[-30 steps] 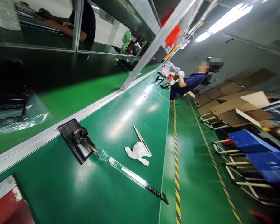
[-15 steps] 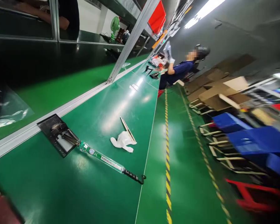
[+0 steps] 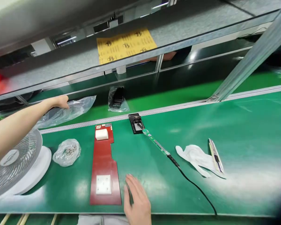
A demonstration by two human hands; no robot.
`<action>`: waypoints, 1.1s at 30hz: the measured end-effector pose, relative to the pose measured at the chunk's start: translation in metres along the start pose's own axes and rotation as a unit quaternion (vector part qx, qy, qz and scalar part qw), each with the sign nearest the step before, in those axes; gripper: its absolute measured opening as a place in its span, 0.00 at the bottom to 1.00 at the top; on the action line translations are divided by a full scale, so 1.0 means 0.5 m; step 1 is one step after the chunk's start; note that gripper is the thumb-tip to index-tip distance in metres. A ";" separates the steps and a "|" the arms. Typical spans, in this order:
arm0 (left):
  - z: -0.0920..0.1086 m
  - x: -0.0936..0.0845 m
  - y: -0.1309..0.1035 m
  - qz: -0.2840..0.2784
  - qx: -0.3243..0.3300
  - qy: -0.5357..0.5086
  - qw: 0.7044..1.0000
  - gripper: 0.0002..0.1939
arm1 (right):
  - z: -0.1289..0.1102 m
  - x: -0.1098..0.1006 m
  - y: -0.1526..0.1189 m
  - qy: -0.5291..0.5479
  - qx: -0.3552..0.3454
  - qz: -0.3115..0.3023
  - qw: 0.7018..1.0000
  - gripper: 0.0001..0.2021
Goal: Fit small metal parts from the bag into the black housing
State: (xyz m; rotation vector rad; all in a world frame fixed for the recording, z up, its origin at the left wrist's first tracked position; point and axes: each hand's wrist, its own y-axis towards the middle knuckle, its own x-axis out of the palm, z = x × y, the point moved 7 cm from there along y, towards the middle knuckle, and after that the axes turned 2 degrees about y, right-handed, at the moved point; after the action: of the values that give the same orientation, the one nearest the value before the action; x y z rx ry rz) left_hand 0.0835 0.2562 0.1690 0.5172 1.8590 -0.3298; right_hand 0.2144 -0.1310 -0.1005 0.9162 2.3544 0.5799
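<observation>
"Now, from left to right, what does my remote view show?"

"Far left, a grey-and-white fan (image 3: 18,165), partly behind the forearm. Above it, the left hand (image 3: 62,101) is curled on a clear plastic bag (image 3: 81,106), mostly beyond the aluminium rail (image 3: 173,107); I read a grip, though the fingertips are hidden. Nearer, a small bag of metal parts (image 3: 66,152) lies on the green bench (image 3: 164,190)."

"And the middle?"

"I see a red board (image 3: 103,159) bearing two white blocks (image 3: 101,134); across the rail, a bagged black part (image 3: 118,97). The right hand (image 3: 137,200) is released, holding nothing I can see, just beside the board's near end."

"Rightmost?"

"A clear-handled soldering iron (image 3: 158,144), its tip in a black stand (image 3: 131,123); then a white glove (image 3: 192,153) touching a utility knife (image 3: 216,157)."

"Which step, then?"

"In my judgement, handling the bag. The next move calls for a firm pinch, clear of the fan; the right hand could assist."
</observation>
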 end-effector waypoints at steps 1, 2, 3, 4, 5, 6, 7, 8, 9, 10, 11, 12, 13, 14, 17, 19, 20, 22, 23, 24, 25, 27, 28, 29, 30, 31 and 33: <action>0.009 -0.005 -0.032 -0.028 0.000 0.016 0.999 0.09 | 0.010 0.014 0.002 0.127 0.096 -0.034 0.987 0.18; 0.020 -0.010 -0.070 -0.049 0.008 0.030 0.998 0.09 | 0.016 0.038 0.000 0.257 0.199 -0.072 0.943 0.24; 0.033 -0.014 -0.113 -0.059 0.022 0.039 0.997 0.10 | 0.008 0.062 -0.001 0.348 0.272 -0.107 0.891 0.33; 0.046 -0.018 -0.161 -0.060 0.039 0.045 0.996 0.12 | -0.010 0.081 0.005 0.405 0.308 -0.134 0.850 0.40; 0.057 -0.020 -0.215 -0.053 0.059 0.049 0.996 0.14 | -0.032 0.099 0.013 0.457 0.332 -0.159 0.810 0.46; 0.066 -0.018 -0.273 -0.042 0.076 0.052 0.995 0.15 | -0.056 0.114 0.024 0.499 0.345 -0.188 0.772 0.50; 0.071 -0.012 -0.331 -0.032 0.085 0.055 0.994 0.18 | -0.081 0.126 0.033 0.540 0.358 -0.217 0.730 0.52; 0.077 -0.005 -0.390 -0.013 0.102 0.056 0.993 0.21 | -0.106 0.134 0.040 0.574 0.367 -0.246 0.689 0.50; 0.095 -0.010 -0.450 0.057 0.159 0.053 0.984 0.22 | -0.127 0.138 0.044 0.599 0.374 -0.271 0.654 0.47; 0.118 -0.019 -0.513 0.149 0.239 0.049 0.958 0.21 | -0.144 0.136 0.044 0.614 0.377 -0.289 0.630 0.42; 0.138 -0.021 -0.575 0.220 0.312 0.053 0.923 0.22 | -0.156 0.130 0.041 0.618 0.380 -0.299 0.620 0.38; 0.154 -0.017 -0.626 0.259 0.367 0.066 0.891 0.25 | -0.162 0.121 0.034 0.613 0.385 -0.300 0.621 0.36; 0.169 -0.014 -0.670 0.295 0.413 0.081 0.858 0.30 | -0.165 0.110 0.024 0.605 0.390 -0.298 0.627 0.36; 0.182 -0.010 -0.704 0.317 0.455 0.094 0.827 0.34 | -0.167 0.097 0.010 0.596 0.396 -0.294 0.633 0.37; 0.208 -0.002 -0.761 0.345 0.555 0.104 0.750 0.30 | -0.188 0.057 -0.035 0.608 0.401 -0.291 0.620 0.42; 0.217 0.007 -0.773 0.339 0.608 0.094 0.712 0.20 | -0.223 0.031 -0.051 0.653 0.376 -0.300 0.585 0.38; 0.220 0.014 -0.775 0.336 0.629 0.088 0.696 0.16 | -0.243 0.020 -0.055 0.673 0.363 -0.308 0.566 0.36; 0.225 0.029 -0.772 0.337 0.660 0.074 0.667 0.13 | -0.281 0.005 -0.054 0.699 0.343 -0.332 0.532 0.31; 0.227 0.035 -0.767 0.345 0.666 0.065 0.658 0.13 | -0.294 0.001 -0.052 0.698 0.338 -0.348 0.527 0.30; 0.228 0.039 -0.760 0.356 0.665 0.053 0.655 0.13 | -0.304 -0.002 -0.047 0.693 0.331 -0.361 0.529 0.30; 0.228 0.041 -0.751 0.368 0.657 0.037 0.657 0.13 | -0.309 -0.004 -0.042 0.684 0.324 -0.370 0.540 0.31; 0.226 0.046 -0.730 0.380 0.620 0.006 0.686 0.13 | -0.304 -0.007 -0.027 0.654 0.319 -0.364 0.582 0.35; 0.223 0.050 -0.720 0.379 0.588 -0.008 0.715 0.15 | -0.297 -0.009 -0.020 0.636 0.318 -0.356 0.606 0.37; 0.217 0.057 -0.713 0.378 0.543 -0.021 0.750 0.20 | -0.288 -0.013 -0.014 0.618 0.324 -0.343 0.629 0.38; 0.207 0.065 -0.711 0.381 0.484 -0.039 0.787 0.27 | -0.277 -0.019 -0.008 0.597 0.335 -0.324 0.653 0.39; 0.192 0.076 -0.715 0.389 0.411 -0.069 0.822 0.35 | -0.266 -0.025 -0.002 0.574 0.349 -0.305 0.675 0.39; 0.150 0.114 -0.742 0.401 0.244 -0.189 0.863 0.44 | -0.247 -0.040 0.012 0.529 0.379 -0.255 0.715 0.37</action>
State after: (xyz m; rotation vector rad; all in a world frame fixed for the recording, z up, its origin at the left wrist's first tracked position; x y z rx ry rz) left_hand -0.0572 -0.0889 0.0811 1.4068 1.0354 -0.2999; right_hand 0.1528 -0.1650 0.0034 0.0371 3.8304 -0.2724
